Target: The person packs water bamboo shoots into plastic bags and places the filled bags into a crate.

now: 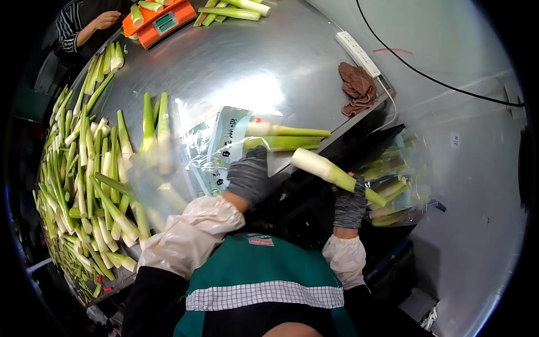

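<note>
Filling the printed bag (229,132) seems the step in hand, and the next move probably calls for lining up the held stalk (323,167), pale end first, with the two stalks (297,132) at the bag. The right hand (349,206) is closed round its green part, beyond the steel table's (224,62) right edge; the left hand (250,175) lies palm-down on the bag near that edge, whether pinching or just pressing I cannot tell.

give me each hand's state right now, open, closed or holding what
Left hand: on the clear, blue-printed plastic bag; open or closed cannot be told.
Right hand: closed, holding one long white-and-green vegetable stalk.
</note>
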Demonstrator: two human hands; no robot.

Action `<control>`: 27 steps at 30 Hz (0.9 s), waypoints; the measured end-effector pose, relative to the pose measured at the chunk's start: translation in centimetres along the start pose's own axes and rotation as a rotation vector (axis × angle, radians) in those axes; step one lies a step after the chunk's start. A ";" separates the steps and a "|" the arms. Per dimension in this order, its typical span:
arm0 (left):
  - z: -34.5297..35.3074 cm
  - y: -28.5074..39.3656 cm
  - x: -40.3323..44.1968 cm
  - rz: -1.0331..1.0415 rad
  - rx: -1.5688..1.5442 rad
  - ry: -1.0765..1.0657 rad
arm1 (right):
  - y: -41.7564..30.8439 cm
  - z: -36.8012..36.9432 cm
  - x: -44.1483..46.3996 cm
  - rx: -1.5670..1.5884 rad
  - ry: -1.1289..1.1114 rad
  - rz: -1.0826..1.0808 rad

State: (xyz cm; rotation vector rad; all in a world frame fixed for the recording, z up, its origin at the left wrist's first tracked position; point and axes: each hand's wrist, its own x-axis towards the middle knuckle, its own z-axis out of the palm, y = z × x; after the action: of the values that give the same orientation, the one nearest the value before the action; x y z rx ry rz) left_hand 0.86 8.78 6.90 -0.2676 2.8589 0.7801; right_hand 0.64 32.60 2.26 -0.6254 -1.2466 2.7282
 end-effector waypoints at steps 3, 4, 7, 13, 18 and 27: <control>3.6 -1.1 1.7 0.119 0.109 0.184 | 0.6 0.9 -1.0 0.007 0.099 -0.044; 3.4 -1.1 1.7 0.092 0.102 0.143 | 1.0 -0.5 -0.8 -0.009 0.034 -0.016; 3.6 -2.9 1.6 0.263 0.164 0.189 | 1.6 0.4 -1.4 -0.013 0.014 -0.034; 2.1 -2.4 0.2 0.277 -0.016 0.517 | 4.2 4.2 -1.6 0.026 -0.029 0.094; 1.7 -2.9 -0.2 0.405 0.028 0.401 | 7.5 5.0 0.3 0.142 -0.151 0.259; 2.3 -3.1 -1.2 0.478 0.182 0.320 | 9.6 8.1 -0.6 0.108 -0.206 0.541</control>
State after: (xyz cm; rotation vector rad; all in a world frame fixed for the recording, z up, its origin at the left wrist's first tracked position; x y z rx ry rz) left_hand 2.98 7.49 3.73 0.3629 3.3235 0.5777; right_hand -1.13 20.31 0.12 -0.7823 -1.0789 3.3514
